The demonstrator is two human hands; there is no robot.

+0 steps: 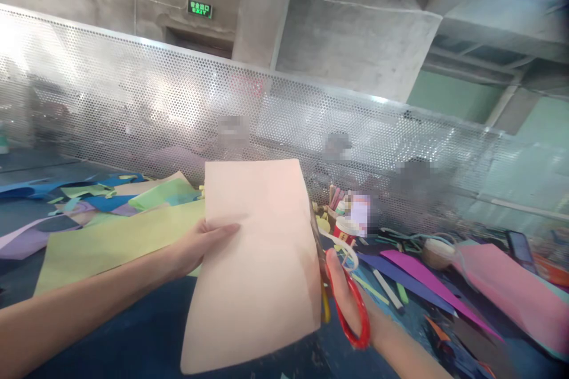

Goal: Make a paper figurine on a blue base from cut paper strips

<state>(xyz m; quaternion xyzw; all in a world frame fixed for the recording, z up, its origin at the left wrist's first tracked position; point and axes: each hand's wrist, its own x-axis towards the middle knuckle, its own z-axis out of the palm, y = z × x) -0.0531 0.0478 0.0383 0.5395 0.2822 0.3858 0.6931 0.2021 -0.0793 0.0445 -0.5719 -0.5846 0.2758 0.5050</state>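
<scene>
My left hand pinches the left edge of a pale peach sheet, its thumb flat on the front and its other fingers hidden behind. The sheet stands upright before me, slightly curved. In my right hand is a pair of scissors with red handles, my thumb through one loop. The blades lie along the sheet's right edge and are mostly hidden. A thin whitish strip curls beside them on the right.
On the left of the dark blue table lie a yellow-green sheet and several coloured scraps. A red-and-white cup stands behind the scissors. To the right are a magenta sheet, a pink sheet and a phone. A perforated metal screen runs behind.
</scene>
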